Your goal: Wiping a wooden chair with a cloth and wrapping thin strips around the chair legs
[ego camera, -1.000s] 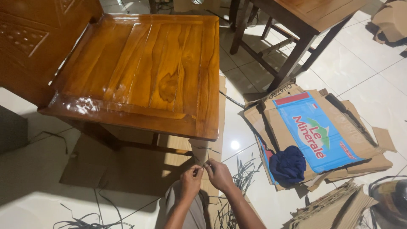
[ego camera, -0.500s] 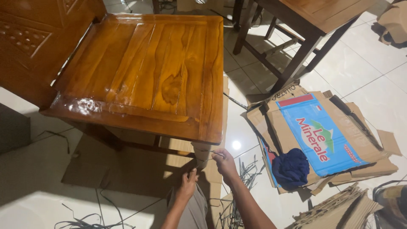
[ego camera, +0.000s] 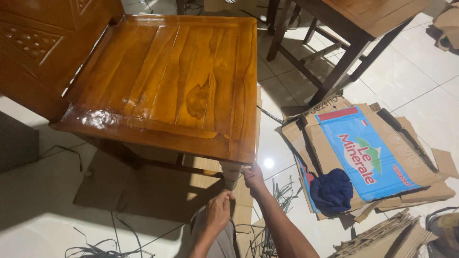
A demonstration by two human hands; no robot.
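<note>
A glossy orange-brown wooden chair (ego camera: 172,81) fills the upper left, its seat seen from above. Its front leg (ego camera: 230,173) is wrapped in pale cardboard or paper. My right hand (ego camera: 253,176) presses on the top of that leg, just under the seat's corner. My left hand (ego camera: 218,210) grips the wrapping lower down on the same leg. Both forearms rise from the bottom edge.
Flattened cardboard boxes (ego camera: 363,153) lie on the white tiled floor at right, with a dark blue cloth (ego camera: 332,190) on them. A sheet of cardboard (ego camera: 143,186) lies under the chair. Black straps (ego camera: 279,191) litter the floor. A dark wooden table (ego camera: 349,28) stands behind.
Both hands rose from below the leg. The right hand went up to the seat's corner and the left hand closed on the wrapping lower down. The camera view shifted slightly.
</note>
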